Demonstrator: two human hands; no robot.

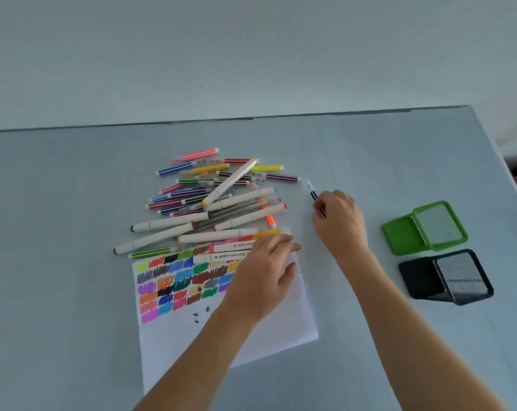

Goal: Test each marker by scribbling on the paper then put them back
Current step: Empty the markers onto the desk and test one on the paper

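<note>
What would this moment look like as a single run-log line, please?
right hand: grips dark marker | left hand: open over paper | marker pile: on table | mesh holders: tipped over

1. Right hand [341, 222] curled round a thin dark marker [313, 193], clear-capped end poking up and left, beside the pile.
2. Left hand [266, 272] flat, fingers straight, resting on the upper right part of the paper [281, 327] and touching the nearest white markers.
3. Loose pile of markers [215, 200] on the bench [73, 203], overlapping the paper's top edge.
4. Rows of coloured scribbles [174, 286] across the paper's upper left.
5. Green mesh holder [426, 226] and black mesh holder [449, 277] tipped on their sides at right, well apart from the pile.
</note>
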